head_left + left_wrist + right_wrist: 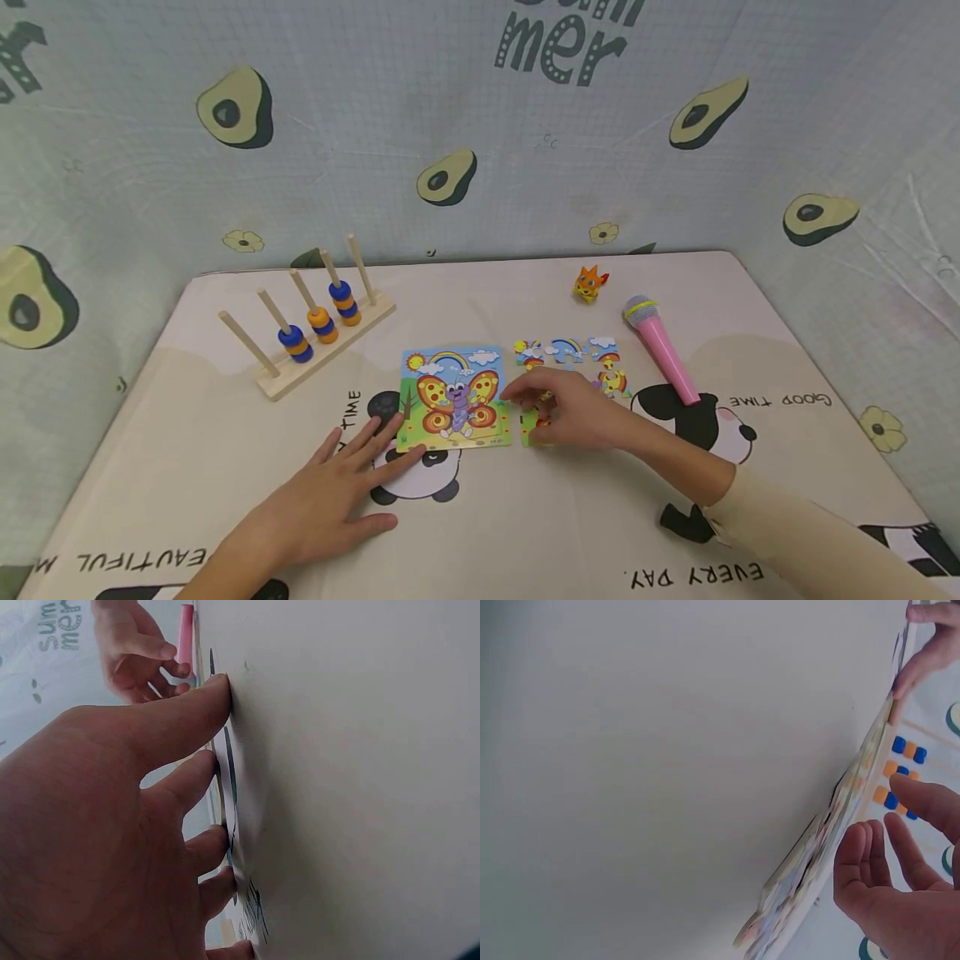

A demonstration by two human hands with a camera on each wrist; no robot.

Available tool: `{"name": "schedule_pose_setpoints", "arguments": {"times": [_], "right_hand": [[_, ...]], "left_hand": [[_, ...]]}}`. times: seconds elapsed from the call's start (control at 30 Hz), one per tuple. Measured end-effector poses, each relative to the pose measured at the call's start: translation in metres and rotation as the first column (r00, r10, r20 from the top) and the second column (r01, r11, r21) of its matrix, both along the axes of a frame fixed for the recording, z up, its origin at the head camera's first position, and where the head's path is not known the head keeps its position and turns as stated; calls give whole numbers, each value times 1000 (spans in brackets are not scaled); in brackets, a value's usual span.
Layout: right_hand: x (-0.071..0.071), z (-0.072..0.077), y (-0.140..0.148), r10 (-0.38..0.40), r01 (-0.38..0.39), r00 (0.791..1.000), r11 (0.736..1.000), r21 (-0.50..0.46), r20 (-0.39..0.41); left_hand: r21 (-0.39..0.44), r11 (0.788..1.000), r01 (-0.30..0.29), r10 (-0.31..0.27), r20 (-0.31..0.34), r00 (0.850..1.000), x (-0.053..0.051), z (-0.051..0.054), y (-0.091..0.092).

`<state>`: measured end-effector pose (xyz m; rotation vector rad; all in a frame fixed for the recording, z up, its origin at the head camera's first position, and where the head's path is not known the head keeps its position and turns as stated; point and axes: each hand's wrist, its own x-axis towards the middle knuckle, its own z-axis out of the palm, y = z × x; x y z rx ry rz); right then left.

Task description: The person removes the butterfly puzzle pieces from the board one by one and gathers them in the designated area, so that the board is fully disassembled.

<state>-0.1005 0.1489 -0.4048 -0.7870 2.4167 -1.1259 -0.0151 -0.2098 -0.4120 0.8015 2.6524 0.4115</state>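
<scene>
A square butterfly picture board (453,398) lies flat near the middle of the table. My left hand (330,492) is spread with its fingertips resting at the board's lower left edge and on the cloth. Just right of the board, loose jigsaw pieces (567,350) with rainbow and cloud prints lie in rows. Over them is my right hand (573,408), hiding several pieces, its index fingertip near the board's right edge. In the right wrist view this hand's thumb (926,801) stands apart from its bent fingers, and nothing shows between them.
A wooden peg stand (330,350) with blue and orange rings stands at the back left. Behind the pieces sits a small orange toy figure (589,284). A pink toy microphone (663,350) lies to their right. The panda-print tablecloth (247,458) covers the table.
</scene>
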Motion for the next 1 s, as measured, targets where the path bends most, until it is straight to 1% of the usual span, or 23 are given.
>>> {"name": "schedule_pose_setpoints", "arguments": {"times": [0.3,0.43,0.6,0.83,1.0], "right_hand": [[-3,4,-28,-16,15,999,1000,27,30],[-5,2,-36,-22,21,1000,999,50,12],[-9,-1,-41,-30,31,999,998,63,-18],[-11,-5,-48,20,-11,996,995,95,-89],[-11,-3,-50,26,-15,995,993,120,-91]], "left_hand": [[-5,1000,1,-1,12,1000,-1,1,0],[-5,1000,-7,7,20,1000,-1,1,1],[4,1000,1,-1,4,1000,0,1,1],[5,1000,6,-6,-13,1000,1,0,0],[-1,1000,7,-7,-10,1000,1,1,0]]}}
